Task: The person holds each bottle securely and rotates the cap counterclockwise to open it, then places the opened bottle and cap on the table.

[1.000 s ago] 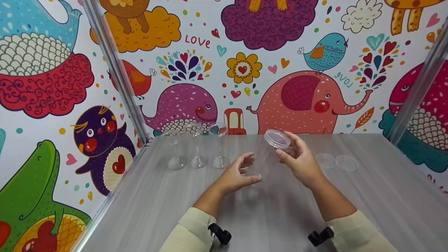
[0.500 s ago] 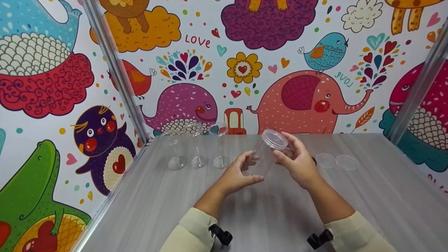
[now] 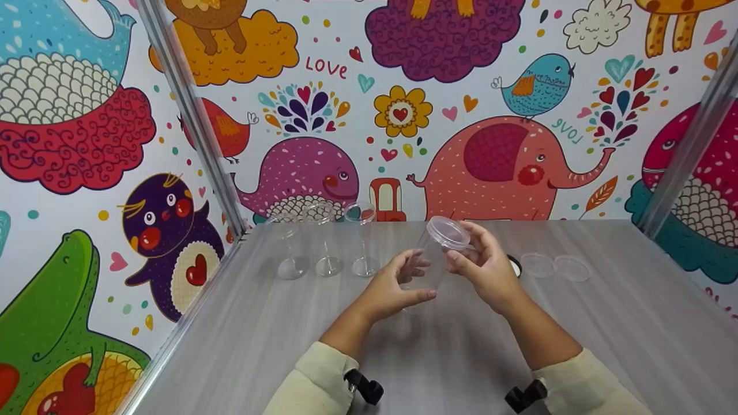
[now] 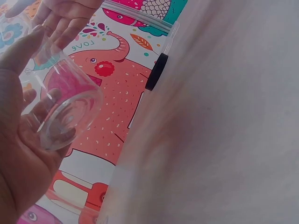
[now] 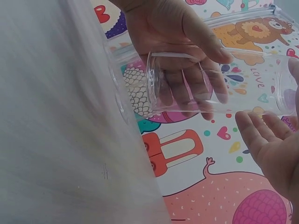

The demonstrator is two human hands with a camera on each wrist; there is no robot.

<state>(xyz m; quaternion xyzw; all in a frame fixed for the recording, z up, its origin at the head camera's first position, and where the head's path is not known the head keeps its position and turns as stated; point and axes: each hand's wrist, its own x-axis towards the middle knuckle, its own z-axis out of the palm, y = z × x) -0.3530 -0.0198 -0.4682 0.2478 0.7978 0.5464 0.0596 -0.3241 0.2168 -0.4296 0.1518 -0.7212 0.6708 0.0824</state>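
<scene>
A clear plastic jar (image 3: 429, 268) is held tilted above the table, with a transparent lid (image 3: 448, 232) at its upper end. Around the jar's lower body curls the left hand (image 3: 392, 291), thumb in front and fingers behind. The right hand (image 3: 490, 265) holds the lid end between thumb and fingers. In the left wrist view, the jar's round base (image 4: 70, 119) points toward the camera, and wall pictures show through the jar. The right wrist view has the jar lying across both hands, its lid end cut by the frame's right side.
Three tall clear containers (image 3: 363, 266) stand at the back left of the grey table (image 3: 259, 346). Two clear discs (image 3: 537, 265) lie at the back right, beside a black-rimmed disc (image 3: 515, 266) partly behind the right hand. Patterned walls (image 3: 398, 173) enclose the back and sides.
The jar's lid end and the right hand have shifted slightly left and down. The left hand has closed in around the jar's body. The black-rimmed disc has come into sight.
</scene>
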